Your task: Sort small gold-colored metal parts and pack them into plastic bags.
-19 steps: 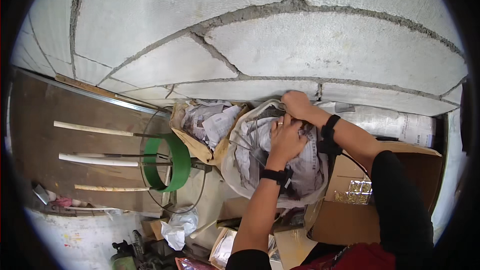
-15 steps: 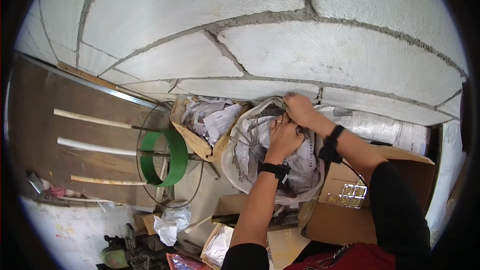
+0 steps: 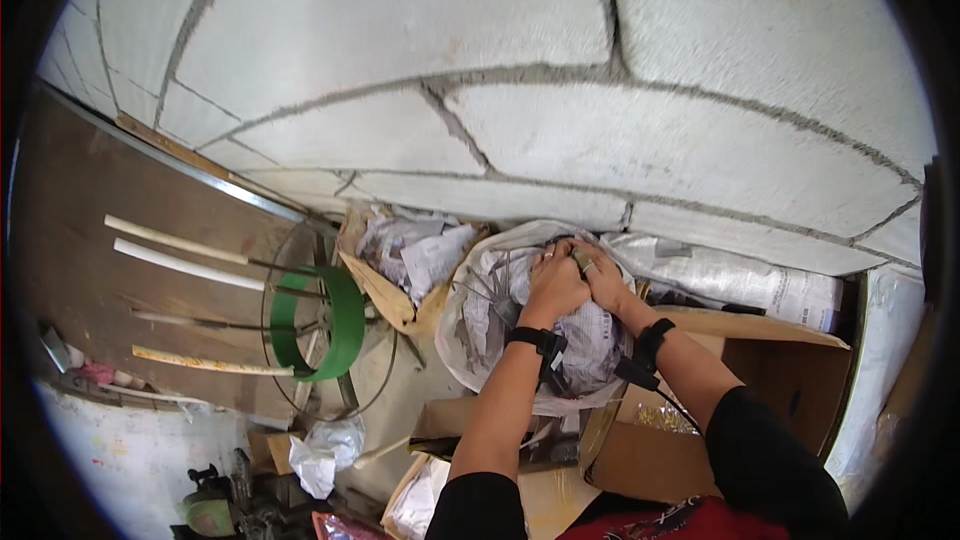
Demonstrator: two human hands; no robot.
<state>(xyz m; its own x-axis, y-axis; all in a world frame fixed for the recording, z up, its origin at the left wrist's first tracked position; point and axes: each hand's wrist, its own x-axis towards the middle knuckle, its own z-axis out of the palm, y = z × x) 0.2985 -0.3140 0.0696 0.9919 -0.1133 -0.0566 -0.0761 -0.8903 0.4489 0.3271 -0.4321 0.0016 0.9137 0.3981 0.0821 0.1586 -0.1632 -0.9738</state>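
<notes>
A whitish plastic sack (image 3: 462, 365) stands with its mouth spread, holding crumpled printed paper (image 3: 585, 335) and thin metal rods (image 3: 490, 290). Both hands reach into its far side and lie side by side. My left hand (image 3: 556, 287) is closed, its fingers curled down toward the paper. Against it, my right hand (image 3: 606, 282) is closed too. A small greenish-brown piece (image 3: 582, 259) shows between the hands; its kind is unclear. The fingertips, and most of what they hold, are hidden.
Left of the sack is a tan bag (image 3: 395, 302) filled with paper. Farther left stands a green ring (image 3: 350, 325) on a wire frame with pale rods. A cardboard box (image 3: 655, 455) lies open at right, below a silvery wrapped roll (image 3: 740, 275). A block wall (image 3: 540, 140) rises behind.
My right hand has come down from the sack's far rim to lie beside my left hand. The greenish-brown piece now shows between them. The view has shifted slightly.
</notes>
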